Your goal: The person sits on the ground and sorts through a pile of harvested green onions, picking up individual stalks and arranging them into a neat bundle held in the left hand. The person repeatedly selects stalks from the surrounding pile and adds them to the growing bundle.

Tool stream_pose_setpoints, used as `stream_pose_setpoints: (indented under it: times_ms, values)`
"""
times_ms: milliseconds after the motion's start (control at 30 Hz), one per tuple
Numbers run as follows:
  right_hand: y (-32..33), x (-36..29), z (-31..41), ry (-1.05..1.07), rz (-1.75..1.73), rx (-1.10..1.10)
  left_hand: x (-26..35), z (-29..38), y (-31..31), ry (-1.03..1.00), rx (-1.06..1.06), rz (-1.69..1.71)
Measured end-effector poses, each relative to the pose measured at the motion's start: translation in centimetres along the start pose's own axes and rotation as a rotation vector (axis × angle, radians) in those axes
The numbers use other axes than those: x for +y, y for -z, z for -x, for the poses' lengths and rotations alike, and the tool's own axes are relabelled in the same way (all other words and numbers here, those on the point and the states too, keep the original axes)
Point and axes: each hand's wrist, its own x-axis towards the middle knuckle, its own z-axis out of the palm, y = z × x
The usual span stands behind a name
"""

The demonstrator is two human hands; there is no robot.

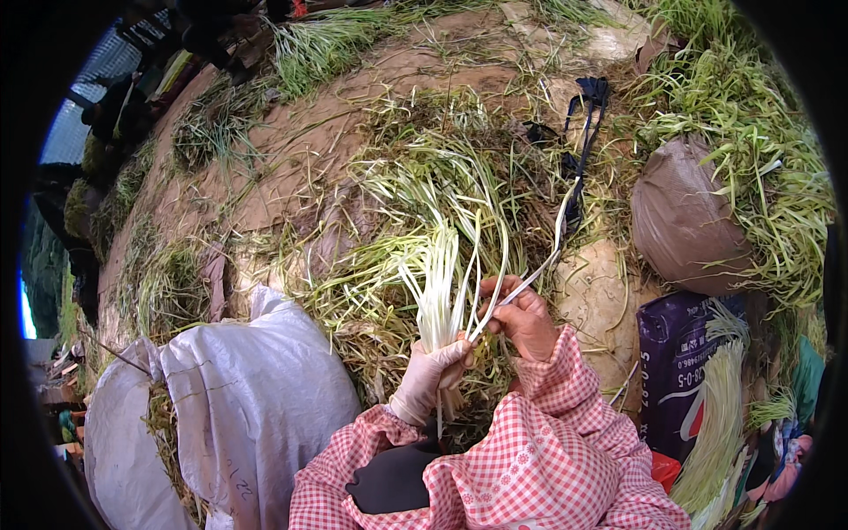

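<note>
My left hand (432, 376), in a pale thin glove, is closed around a bundle of blanched, pale chive-like stalks (438, 291). The white ends point down past the fist and the yellow-green leaves fan out away from me. Beside it, my bare right hand (527, 324) pinches a long loose stalk (555, 252) between thumb and fingers. That stalk reaches up and right beyond the hand. Another curved leaf passes close to the fingers; whether it is held is hard to tell. Below both hands lies a heap of loose green and dried leaves (371, 318).
A white woven sack (265, 377) stands at left. On the right are a dark purple printed bag (669, 377), a laid bundle of pale stalks (712, 411) and a brown sack (682, 212) under green leaves. Dark straps (586, 132) lie ahead. Other people (122, 99) are at the upper left.
</note>
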Motion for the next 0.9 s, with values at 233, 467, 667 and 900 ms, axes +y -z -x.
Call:
stream_pose_setpoints:
  times_ms: [233,467,667,900]
  values:
    - [0.7,-1.4,0.4,-0.21,0.321,-0.254,-0.3,-0.1,0.6,0.002,-0.101,0.171]
    - [-1.5,-1.0,-1.6,0.032,0.083,-0.159,0.6,-0.7,0.4,-0.049,-0.106,0.058]
    - [-0.9,1.9,-0.4,-0.069,0.681,-0.466,3.9,-1.5,3.1,-0.341,-0.111,0.234]
    - [-2.6,2.6,0.3,0.087,0.754,-0.408,3.3,-1.8,2.5,-0.365,0.15,0.169]
